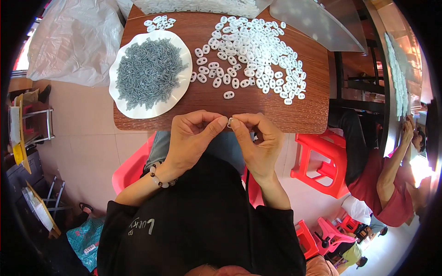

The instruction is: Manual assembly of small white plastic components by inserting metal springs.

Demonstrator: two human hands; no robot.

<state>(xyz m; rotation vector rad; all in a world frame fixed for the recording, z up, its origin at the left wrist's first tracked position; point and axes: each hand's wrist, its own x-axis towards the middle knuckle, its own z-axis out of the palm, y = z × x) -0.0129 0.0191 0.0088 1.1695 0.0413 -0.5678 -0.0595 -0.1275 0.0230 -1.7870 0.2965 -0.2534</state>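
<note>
My left hand (pixel 192 138) and my right hand (pixel 260 143) meet just off the table's near edge, thumbs and forefingers closed in a pinch. Between the fingertips shows a small white oval piece (pixel 229 122), mostly covered by them. Many white oval pieces (pixel 262 50) with two dark holes each lie heaped and scattered on the brown wooden table (pixel 202 103). One loose white oval piece (pixel 229 94) lies closest to my hands. To the left, a white scalloped plate (pixel 185 79) holds a mound of small grey-blue translucent tube-like parts (pixel 149 71).
A small group of white pieces (pixel 159 22) lies behind the plate. A clear plastic sheet (pixel 317 23) rises at the back right, and a white plastic bag (pixel 76 41) is at the left. A red stool (pixel 322 161) stands right, near a co-worker in a red shirt (pixel 391 188).
</note>
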